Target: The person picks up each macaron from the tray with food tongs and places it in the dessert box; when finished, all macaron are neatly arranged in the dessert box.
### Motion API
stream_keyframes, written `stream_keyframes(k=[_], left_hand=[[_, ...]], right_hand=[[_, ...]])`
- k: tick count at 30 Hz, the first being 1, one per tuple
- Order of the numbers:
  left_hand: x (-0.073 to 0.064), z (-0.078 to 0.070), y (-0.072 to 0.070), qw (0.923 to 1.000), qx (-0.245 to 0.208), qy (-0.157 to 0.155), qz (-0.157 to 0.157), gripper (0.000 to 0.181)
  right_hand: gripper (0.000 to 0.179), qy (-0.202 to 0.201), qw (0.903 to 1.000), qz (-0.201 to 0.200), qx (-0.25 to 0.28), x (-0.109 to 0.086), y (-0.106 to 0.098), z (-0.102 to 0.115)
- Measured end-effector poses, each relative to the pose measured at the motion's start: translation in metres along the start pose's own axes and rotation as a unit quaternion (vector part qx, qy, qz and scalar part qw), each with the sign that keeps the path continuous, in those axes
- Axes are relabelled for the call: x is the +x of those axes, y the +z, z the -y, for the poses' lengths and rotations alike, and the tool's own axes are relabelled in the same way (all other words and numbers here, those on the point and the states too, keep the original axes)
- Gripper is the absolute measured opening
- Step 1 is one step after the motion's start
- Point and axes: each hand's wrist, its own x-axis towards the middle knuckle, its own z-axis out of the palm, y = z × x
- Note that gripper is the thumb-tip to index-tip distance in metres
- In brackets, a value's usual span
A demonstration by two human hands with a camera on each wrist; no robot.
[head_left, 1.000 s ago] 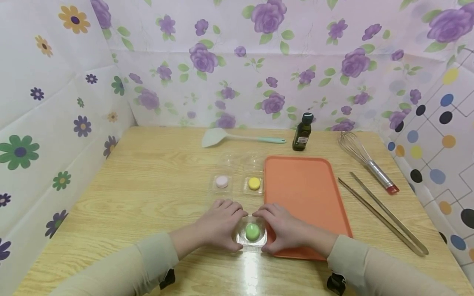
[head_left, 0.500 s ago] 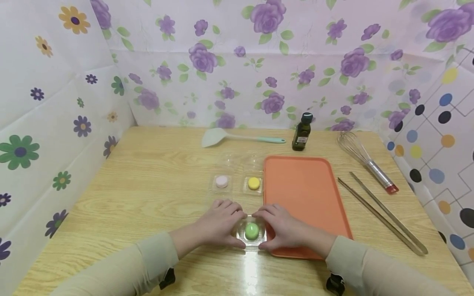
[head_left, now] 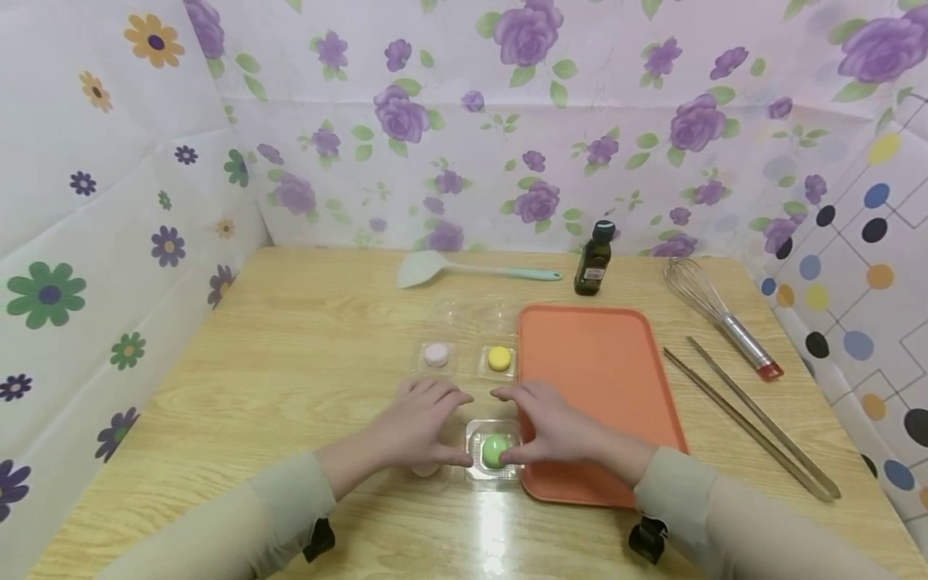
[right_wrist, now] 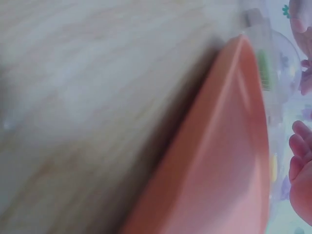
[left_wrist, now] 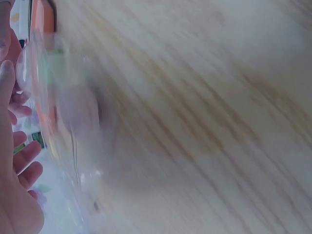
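A green macaron (head_left: 495, 451) sits in a small clear plastic box (head_left: 474, 470) near the table's front, its domed lid (right_wrist: 288, 66) over it in the right wrist view. My left hand (head_left: 416, 423) hovers at the box's left side, fingers spread and holding nothing. Opposite it, my right hand (head_left: 554, 423) is spread too, its thumb overlapping the macaron in the head view; its fingers are over the orange tray's left edge. Partly hidden under my left hand is a pale pink macaron (head_left: 425, 470). Behind are a lilac macaron (head_left: 436, 354) and a yellow macaron (head_left: 499, 358) in clear boxes.
The orange tray (head_left: 594, 362) lies right of the boxes. Farther right are metal tongs (head_left: 754, 419) and a whisk (head_left: 725, 318). A spatula (head_left: 471, 268) and a dark bottle (head_left: 594, 259) stand along the back, near the flowered cloth wall (head_left: 326, 209).
Both hands have let go of the green macaron's box and drawn apart, upward and outward. The pink macaron under the left hand now shows. The boxes behind have stayed put.
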Motion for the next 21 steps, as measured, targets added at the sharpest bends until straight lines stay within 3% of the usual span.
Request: stream_keyframes(k=[12,16,21], left_hand=[[-0.013,0.035,-0.011,0.9962,-0.070,-0.051,-0.010,0.083],[-0.017,0.049,-0.010,0.9938,-0.081,-0.075,-0.008,0.081],[-0.022,0.062,-0.008,0.9897,-0.099,-0.104,0.005,0.080]], right_hand=[[0.079,0.058,0.9962,0.029,0.058,0.042,0.004,0.008],[0.077,0.085,0.9905,0.050,0.096,0.056,0.008,0.011],[0.078,0.107,0.9875,0.064,0.096,0.067,0.014,0.014]])
